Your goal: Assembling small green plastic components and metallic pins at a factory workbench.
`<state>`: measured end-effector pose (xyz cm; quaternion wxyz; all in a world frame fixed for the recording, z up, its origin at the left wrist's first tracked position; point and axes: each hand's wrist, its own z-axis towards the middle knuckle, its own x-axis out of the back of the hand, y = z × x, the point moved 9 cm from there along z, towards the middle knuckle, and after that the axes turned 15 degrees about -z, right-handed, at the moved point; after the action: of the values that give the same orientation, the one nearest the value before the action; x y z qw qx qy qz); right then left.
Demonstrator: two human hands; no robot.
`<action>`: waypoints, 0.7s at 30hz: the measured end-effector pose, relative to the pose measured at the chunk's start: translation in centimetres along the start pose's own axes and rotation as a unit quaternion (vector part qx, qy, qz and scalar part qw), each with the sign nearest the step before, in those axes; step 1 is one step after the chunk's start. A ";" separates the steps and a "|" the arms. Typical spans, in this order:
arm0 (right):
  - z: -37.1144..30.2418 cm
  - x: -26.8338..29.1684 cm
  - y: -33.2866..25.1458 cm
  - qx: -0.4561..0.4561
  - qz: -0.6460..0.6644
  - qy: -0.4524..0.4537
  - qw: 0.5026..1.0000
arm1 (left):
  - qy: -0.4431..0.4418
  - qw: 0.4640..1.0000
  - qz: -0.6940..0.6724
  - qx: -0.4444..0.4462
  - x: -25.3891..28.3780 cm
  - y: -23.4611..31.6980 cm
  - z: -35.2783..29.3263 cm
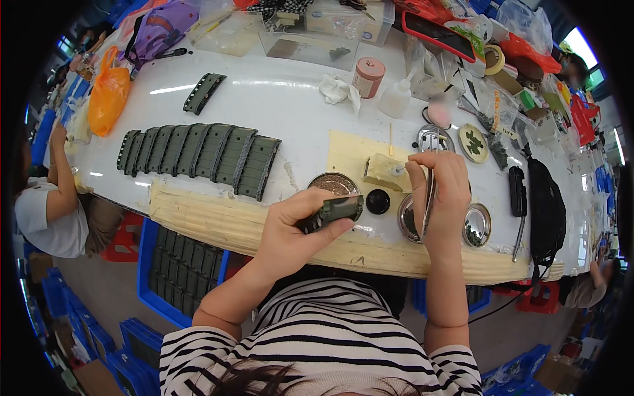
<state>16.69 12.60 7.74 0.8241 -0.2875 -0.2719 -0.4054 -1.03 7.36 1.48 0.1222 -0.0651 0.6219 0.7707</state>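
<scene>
My left hand [287, 232] is closed around a small dark green moulded plastic part [342, 208], held above the table's front edge. In my right hand [446, 191] is a pair of metal tweezers [428, 198], pinched between thumb and fingers. The hand is beside a block wrapped in yellowish tape [382, 173], its fingertips close to the block's right end. Whether the tweezers grip anything cannot be made out. Under that hand, a round metal dish [405, 221] with small dark green bits is partly hidden. A black round lid [378, 202] lies between the hands.
A row of green curved parts [198, 153] and a single one [204, 93] lie at left. Round dishes [477, 224] stand at right, near a black pouch [548, 211]. Behind are a pink jar [368, 78], a squeeze bottle [395, 99] and clear bins. Yellow padding [218, 218] lines the front edge.
</scene>
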 end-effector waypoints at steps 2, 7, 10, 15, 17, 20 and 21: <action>-0.1 -0.4 -0.3 0.019 -0.017 -0.010 1.000 | 0.036 0.976 -0.155 0.151 0.2 -3.1 -1.1; -0.3 -0.5 -0.6 0.027 -0.039 -0.021 0.999 | 0.051 0.963 -0.211 0.160 -0.3 -3.2 -1.2; -0.3 -0.5 -0.5 0.030 -0.039 -0.021 0.999 | 0.058 0.957 -0.238 0.153 -0.4 -2.7 -1.1; -0.4 -0.4 -0.3 0.021 -0.034 -0.022 0.999 | 0.037 0.949 -0.269 0.162 -0.8 -2.5 -1.1; -0.5 -0.3 -0.2 0.014 -0.031 -0.023 0.999 | 0.038 0.947 -0.273 0.166 -0.9 -2.6 -1.2; -0.5 0.1 0.0 0.008 -0.025 -0.016 1.000 | 0.028 0.948 -0.272 0.164 -1.0 -2.8 -1.3; -0.5 0.2 0.1 0.010 -0.025 -0.008 1.000 | 0.027 0.948 -0.271 0.162 -1.1 -2.7 -1.3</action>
<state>16.98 12.16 7.53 0.8142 -0.2754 -0.2900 -0.4208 0.67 6.47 -1.11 0.3190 -0.2313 0.7000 0.5956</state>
